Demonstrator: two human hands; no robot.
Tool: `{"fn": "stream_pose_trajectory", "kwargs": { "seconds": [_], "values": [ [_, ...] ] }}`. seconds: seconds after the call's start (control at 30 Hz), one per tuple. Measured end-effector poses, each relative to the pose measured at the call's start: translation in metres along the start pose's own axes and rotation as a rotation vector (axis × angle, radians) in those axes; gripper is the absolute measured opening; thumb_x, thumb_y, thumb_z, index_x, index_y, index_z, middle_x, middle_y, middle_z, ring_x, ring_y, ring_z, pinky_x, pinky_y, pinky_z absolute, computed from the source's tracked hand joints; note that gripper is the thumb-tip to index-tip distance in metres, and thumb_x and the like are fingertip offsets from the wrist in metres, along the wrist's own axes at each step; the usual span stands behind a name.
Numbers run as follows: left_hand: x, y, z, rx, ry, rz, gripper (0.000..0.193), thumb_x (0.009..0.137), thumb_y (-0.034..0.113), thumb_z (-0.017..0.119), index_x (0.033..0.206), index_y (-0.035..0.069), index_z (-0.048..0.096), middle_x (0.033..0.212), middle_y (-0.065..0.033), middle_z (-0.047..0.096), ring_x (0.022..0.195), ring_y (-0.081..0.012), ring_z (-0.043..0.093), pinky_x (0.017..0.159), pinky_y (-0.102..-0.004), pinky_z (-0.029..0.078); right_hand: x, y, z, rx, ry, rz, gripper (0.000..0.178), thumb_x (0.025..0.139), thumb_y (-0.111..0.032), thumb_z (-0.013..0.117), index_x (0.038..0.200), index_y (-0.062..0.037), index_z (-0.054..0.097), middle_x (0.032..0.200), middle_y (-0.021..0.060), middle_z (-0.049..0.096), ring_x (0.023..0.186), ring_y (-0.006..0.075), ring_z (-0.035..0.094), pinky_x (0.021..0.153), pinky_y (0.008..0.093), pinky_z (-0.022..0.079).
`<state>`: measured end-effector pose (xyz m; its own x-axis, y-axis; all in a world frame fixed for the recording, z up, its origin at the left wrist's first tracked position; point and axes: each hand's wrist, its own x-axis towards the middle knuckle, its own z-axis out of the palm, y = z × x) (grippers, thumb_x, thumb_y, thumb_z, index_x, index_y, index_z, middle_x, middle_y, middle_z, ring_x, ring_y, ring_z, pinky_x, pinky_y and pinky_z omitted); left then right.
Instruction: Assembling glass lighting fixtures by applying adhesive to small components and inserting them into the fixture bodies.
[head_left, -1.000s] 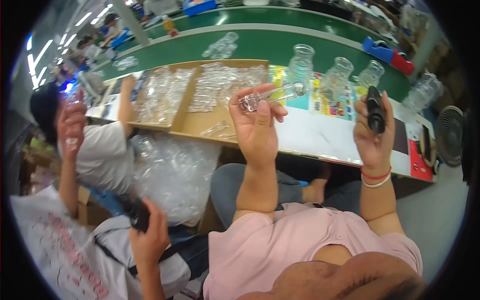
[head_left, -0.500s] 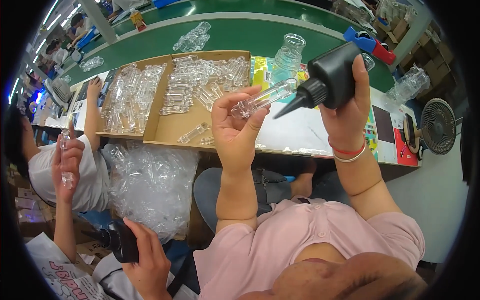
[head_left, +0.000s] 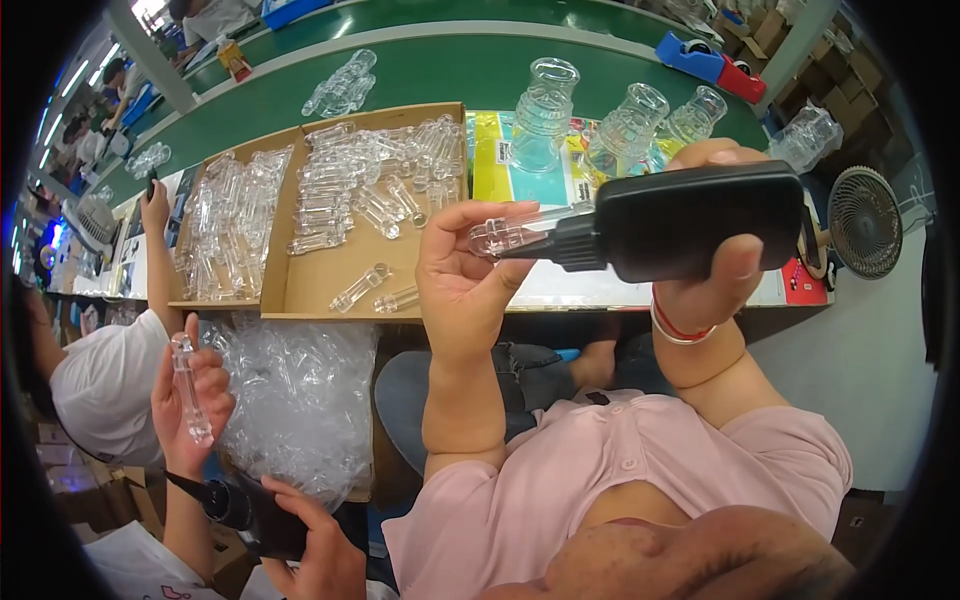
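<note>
My left hand [head_left: 458,290] grips a clear tube-shaped piece [head_left: 497,236] between thumb and fingers above the table's front edge. The piece lies roughly level, its far part hidden behind a black squeeze bottle [head_left: 705,218]. My right hand [head_left: 718,285] is wrapped round that bottle, which lies on its side. Its pointed nozzle aims left, and the tip overlaps the clear piece; whether they touch I cannot tell. Left of my hands, a cardboard tray [head_left: 330,272] holds many similar clear pieces. Three clear ribbed vessels stand behind my hands, among them a tall one [head_left: 543,112].
At the lower left a co-worker's hand [head_left: 190,395] holds a clear piece, the other a black bottle [head_left: 262,512]. Below the tray sits a bag of clear plastic [head_left: 290,400]. A fan [head_left: 865,222] stands at right; a blue-and-red tape dispenser [head_left: 708,65] lies behind.
My right hand has tipped the bottle from slanted to nearly level, and its nozzle has come left over the clear piece. The co-worker's hand with the clear piece has moved right and down.
</note>
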<state>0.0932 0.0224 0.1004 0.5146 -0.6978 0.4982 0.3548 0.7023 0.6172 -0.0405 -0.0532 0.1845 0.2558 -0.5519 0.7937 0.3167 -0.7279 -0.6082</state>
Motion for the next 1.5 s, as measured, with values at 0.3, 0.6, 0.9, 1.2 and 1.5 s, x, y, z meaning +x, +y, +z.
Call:
{"fn": "stream_pose_trajectory", "kwargs": {
  "seconds": [0.3, 0.6, 0.9, 1.2, 1.5],
  "values": [
    [0.002, -0.007, 0.000, 0.039, 0.056, -0.012, 0.041, 0.071, -0.003, 0.068, 0.105, 0.000, 0.045, 0.107, -0.0208, 0.057, 0.096, -0.0194, 0.058, 0.083, -0.0283, 0.047, -0.005, 0.000, -0.002, -0.133, -0.058, -0.082, 0.062, 0.078, -0.057, 0.054, 0.103, -0.0018, 0.043, 0.085, 0.0143, 0.053, 0.069, 0.0183, 0.051, 0.065, 0.0276, 0.044],
    [0.009, -0.008, -0.001, 0.067, 0.067, -0.006, 0.039, 0.071, -0.006, 0.065, 0.104, 0.001, 0.046, 0.106, -0.0188, 0.057, 0.094, -0.0196, 0.058, 0.084, -0.0306, 0.047, -0.004, 0.005, -0.004, -0.137, -0.062, -0.067, 0.064, 0.077, -0.060, 0.051, 0.101, -0.0008, 0.042, 0.086, 0.0146, 0.051, 0.074, 0.0193, 0.050, 0.068, 0.0284, 0.043],
    [0.012, -0.010, -0.003, 0.084, 0.098, 0.001, 0.037, 0.075, -0.002, 0.065, 0.104, 0.000, 0.044, 0.103, -0.0157, 0.057, 0.089, -0.0174, 0.059, 0.081, -0.0285, 0.049, -0.019, 0.018, -0.011, -0.082, 0.072, -0.032, 0.068, 0.077, -0.061, 0.052, 0.106, 0.0000, 0.042, 0.090, 0.0166, 0.052, 0.081, 0.0220, 0.052, 0.071, 0.0304, 0.046],
    [0.006, 0.001, -0.004, 0.119, 0.180, 0.135, 0.034, 0.077, -0.001, 0.064, 0.105, 0.002, 0.045, 0.105, -0.0155, 0.057, 0.090, -0.0174, 0.059, 0.081, -0.0283, 0.050, -0.016, 0.020, -0.006, 0.237, 0.230, 0.172, 0.062, 0.079, -0.052, 0.051, 0.107, 0.0021, 0.041, 0.097, 0.0138, 0.047, 0.082, 0.0190, 0.053, 0.072, 0.0280, 0.047],
    [0.008, 0.007, -0.010, 0.099, 0.214, 0.113, 0.036, 0.078, 0.000, 0.063, 0.107, 0.001, 0.044, 0.107, -0.0154, 0.056, 0.088, -0.0163, 0.059, 0.080, -0.0270, 0.049, -0.018, 0.033, -0.005, 0.427, 0.115, 0.179, 0.054, 0.081, -0.040, 0.054, 0.112, 0.0013, 0.039, 0.102, 0.0118, 0.045, 0.089, 0.0184, 0.051, 0.076, 0.0285, 0.046]
  ]
}}
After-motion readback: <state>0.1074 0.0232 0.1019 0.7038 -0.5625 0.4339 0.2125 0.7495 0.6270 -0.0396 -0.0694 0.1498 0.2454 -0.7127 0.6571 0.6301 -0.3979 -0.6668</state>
